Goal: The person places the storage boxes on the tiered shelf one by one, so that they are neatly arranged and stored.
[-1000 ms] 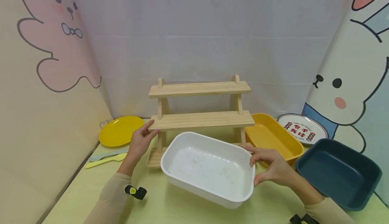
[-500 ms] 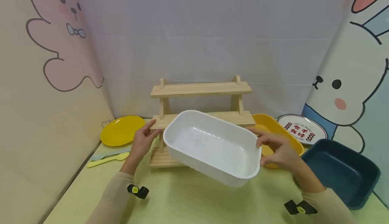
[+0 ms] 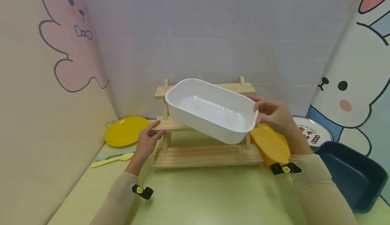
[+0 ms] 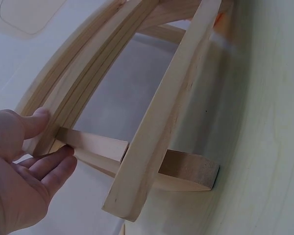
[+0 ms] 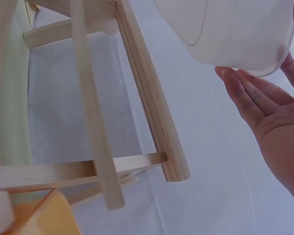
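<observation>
A three-tier wooden shelf stands on the table near the back cloth. My left hand pinches the left end of its middle board, thumb on one side and fingers on the other, as the left wrist view also shows on the board. My right hand grips the right end of a white plastic basin, which is raised before the shelf and tilted with its right end lower. In the head view the basin overlaps the top and middle boards. The right wrist view shows fingers under the basin's edge.
A yellow plate, a pale blue knife and a yellow spoon lie at the left. To the right are a yellow-orange tub, partly behind my arm, a white plate with red lettering, and a dark blue tub.
My right hand has lifted the white basin from in front of the bottom tier up to the height of the upper boards. My left hand keeps its hold on the middle board.
</observation>
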`<state>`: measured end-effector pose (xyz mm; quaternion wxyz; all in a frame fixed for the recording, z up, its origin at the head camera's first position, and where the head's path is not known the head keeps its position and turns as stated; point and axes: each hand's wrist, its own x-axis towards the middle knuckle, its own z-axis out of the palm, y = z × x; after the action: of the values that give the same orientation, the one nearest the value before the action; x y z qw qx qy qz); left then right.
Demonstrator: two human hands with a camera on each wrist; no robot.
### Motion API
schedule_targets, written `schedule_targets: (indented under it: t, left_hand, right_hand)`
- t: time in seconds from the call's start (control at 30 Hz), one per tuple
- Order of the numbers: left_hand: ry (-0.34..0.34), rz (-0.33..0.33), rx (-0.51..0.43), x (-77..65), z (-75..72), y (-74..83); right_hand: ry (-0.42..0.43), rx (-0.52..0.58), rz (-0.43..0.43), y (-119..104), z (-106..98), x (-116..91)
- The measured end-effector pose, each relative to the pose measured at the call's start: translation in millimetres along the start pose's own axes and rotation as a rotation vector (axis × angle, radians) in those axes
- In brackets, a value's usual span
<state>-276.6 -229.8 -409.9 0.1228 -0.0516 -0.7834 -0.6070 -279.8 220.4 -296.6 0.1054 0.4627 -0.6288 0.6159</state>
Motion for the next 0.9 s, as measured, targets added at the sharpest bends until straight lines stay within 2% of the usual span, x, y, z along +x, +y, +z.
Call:
schedule_targets:
  t: [0.1, 0.23, 0.4, 0.53, 0.67, 0.83, 0.9]
  left_hand:
    - [0.000, 0.010, -0.012, 3.9, 0.5, 1.4]
    - [-0.007, 0.008, -0.014, 5.2, 1.1, 1.4]
    - [-0.005, 0.011, 0.011, 6.5, -1.9, 5.0]
    - [0.010, 0.006, 0.019, 5.0, -2.1, 4.0]
    - [0.009, -0.009, 0.022, 5.2, -2.7, 4.2]
    - [0.010, -0.007, 0.020, 6.5, -1.8, 5.9]
    - [0.009, -0.009, 0.017, 7.5, -0.8, 6.0]
  right_hand:
    - [0.025, -0.033, 0.041, 3.5, -8.3, 19.3]
    - [0.035, -0.141, 0.088, 9.2, -22.0, 40.9]
    - [0.048, -0.286, 0.200, 16.4, -35.6, 68.4]
    - [0.059, -0.377, 0.321, 26.5, -40.2, 84.9]
    - [0.018, -0.443, 0.397, 35.4, -40.3, 98.2]
    - [-0.030, -0.433, 0.426, 45.2, -41.3, 110.0]
    - [-0.036, -0.395, 0.422, 48.9, -43.7, 112.0]
